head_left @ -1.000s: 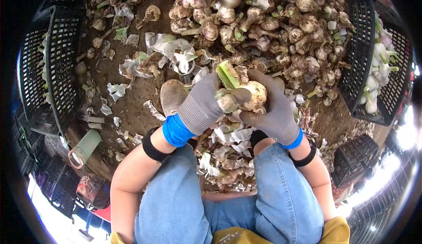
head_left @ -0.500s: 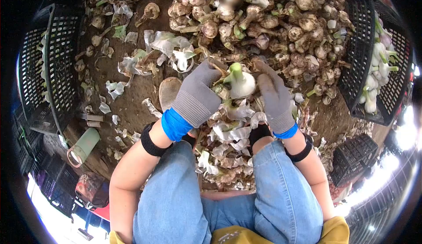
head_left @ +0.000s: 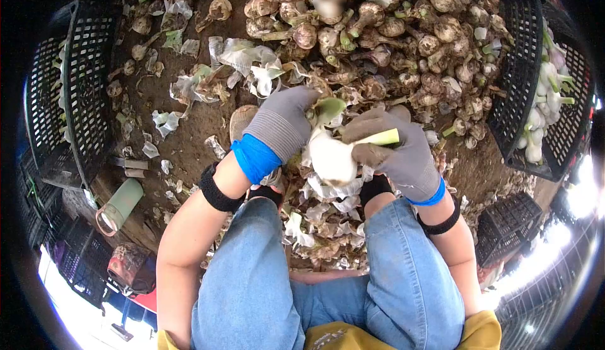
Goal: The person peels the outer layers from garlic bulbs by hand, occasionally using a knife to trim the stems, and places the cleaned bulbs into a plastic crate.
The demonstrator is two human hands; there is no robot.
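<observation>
A white garlic bulb (head_left: 332, 159) hangs in front of me with its cut green stem pointing right. My right hand (head_left: 403, 151), in a grey glove, is closed around that stem near the bulb's neck. On the bulb's other side my left hand (head_left: 285, 115), also gloved, is closed at the fingertips on a strip of garlic skin (head_left: 329, 110) with a greenish end. The left fingertips are partly hidden. Beneath both hands, loose peeled skins (head_left: 318, 214) lie on the ground between my feet.
Unpeeled garlic (head_left: 403, 41) is heaped ahead of me. A black crate (head_left: 517, 79) on the right holds white garlic bulbs; another black crate (head_left: 91, 91) stands left. A green cylindrical container (head_left: 121, 204) lies at lower left. Scattered skins (head_left: 242, 57) cover the dirt.
The bulb has turned from stem up to stem right, and is lower. My right hand now grips its stem. A strip of skin has come away towards my left hand.
</observation>
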